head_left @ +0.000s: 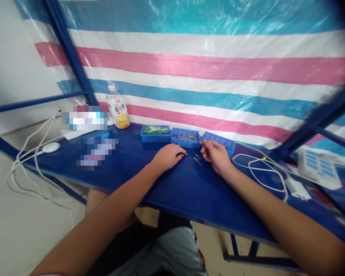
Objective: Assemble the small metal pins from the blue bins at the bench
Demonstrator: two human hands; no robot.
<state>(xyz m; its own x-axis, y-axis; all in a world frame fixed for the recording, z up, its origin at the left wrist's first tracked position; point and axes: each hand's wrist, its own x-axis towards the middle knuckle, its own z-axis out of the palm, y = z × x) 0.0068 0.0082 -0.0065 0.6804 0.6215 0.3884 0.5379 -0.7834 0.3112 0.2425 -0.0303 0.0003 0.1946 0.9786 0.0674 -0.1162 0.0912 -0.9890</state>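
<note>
Bare forearms [112, 209] cross the front edge of the dark-blue table [172, 193]. Left hand [169, 156], fingers slightly parted, and right hand [215, 154], fingers nearly meeting: any hold cannot be told. Thin silver metal pins [197, 161] lie between, nearer the back edge; presumably light, stiff, slippery, best pinched mid-shaft.

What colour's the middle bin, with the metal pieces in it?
The middle bin is blue, clearest in the head view.
</note>
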